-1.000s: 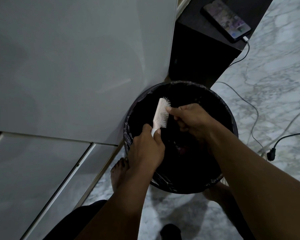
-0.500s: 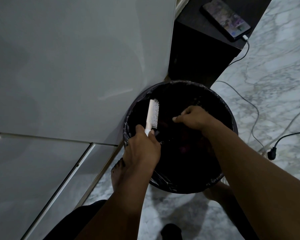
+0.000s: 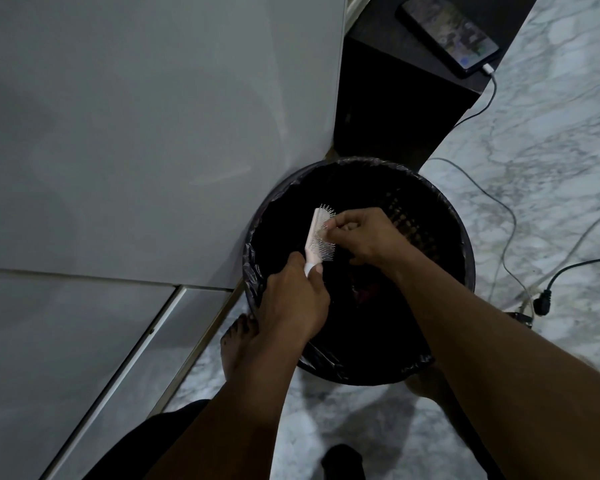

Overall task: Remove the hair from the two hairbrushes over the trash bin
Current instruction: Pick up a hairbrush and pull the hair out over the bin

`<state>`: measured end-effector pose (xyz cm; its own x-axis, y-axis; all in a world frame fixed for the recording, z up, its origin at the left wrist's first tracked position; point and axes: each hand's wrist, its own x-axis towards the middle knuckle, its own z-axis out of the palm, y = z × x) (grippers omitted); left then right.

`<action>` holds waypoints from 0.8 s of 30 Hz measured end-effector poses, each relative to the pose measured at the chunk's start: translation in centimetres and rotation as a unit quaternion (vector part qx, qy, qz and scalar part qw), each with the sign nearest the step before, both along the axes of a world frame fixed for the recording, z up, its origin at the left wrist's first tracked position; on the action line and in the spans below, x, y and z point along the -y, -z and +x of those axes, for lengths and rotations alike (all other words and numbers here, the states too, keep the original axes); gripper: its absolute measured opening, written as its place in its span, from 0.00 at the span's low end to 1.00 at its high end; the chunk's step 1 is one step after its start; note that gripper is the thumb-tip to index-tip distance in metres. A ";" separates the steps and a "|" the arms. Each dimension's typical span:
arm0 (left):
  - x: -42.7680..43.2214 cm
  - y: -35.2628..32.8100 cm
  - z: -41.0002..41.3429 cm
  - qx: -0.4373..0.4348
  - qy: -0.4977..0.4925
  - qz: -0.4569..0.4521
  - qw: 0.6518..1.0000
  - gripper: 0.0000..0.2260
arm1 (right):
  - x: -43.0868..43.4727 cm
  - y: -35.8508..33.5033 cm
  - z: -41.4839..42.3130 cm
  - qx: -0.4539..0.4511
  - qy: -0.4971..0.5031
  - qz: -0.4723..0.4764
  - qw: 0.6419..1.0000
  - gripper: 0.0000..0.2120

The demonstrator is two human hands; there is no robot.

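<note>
Hairbrush [image 3: 317, 237] held over trash bin [image 3: 461, 244], bristles toward 3 o'clock. Left hand [image 3: 293, 303] grip clenched on handle at 6 o'clock end; right hand [image 3: 362, 237] fingertips [image 3: 329, 226] pinched into bristles.

My left hand [image 3: 293, 299] hides the hairbrush [image 3: 317, 235] handle, and I can't make out any hair among its bristles. The trash bin [image 3: 440, 209] interior is too dark to read; my arms cover its near rim.
</note>
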<state>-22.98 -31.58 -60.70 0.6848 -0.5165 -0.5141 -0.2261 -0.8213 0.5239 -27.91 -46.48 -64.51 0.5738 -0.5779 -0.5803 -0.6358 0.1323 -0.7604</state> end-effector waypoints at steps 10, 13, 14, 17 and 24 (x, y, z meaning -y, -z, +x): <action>0.6 0.4 0.3 -0.035 -0.074 -0.045 0.996 0.12 | 0.2 -0.5 1.2 0.107 0.301 0.116 0.941 0.10; 0.7 0.4 0.1 -0.055 -0.069 -0.034 0.995 0.13 | 0.0 -0.5 0.9 0.094 0.267 0.133 0.950 0.09; 0.8 0.3 0.1 -0.064 -0.069 -0.033 0.995 0.13 | -0.4 -0.5 0.9 0.096 0.238 0.144 0.956 0.10; 0.9 0.2 0.0 -0.097 -0.075 -0.032 0.992 0.14 | -1.5 -0.4 1.0 0.111 0.206 0.147 0.961 0.16; 0.7 0.1 -0.3 -0.100 -0.037 -0.065 0.992 0.14 | -1.2 1.4 0.8 0.020 0.209 -0.080 0.974 0.09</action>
<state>-23.33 -32.33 -60.83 0.6145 -0.5395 -0.5757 -0.0494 -0.7545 0.6544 -27.07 -45.25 -65.95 0.2887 -0.8470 -0.4463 -0.5216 0.2517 -0.8152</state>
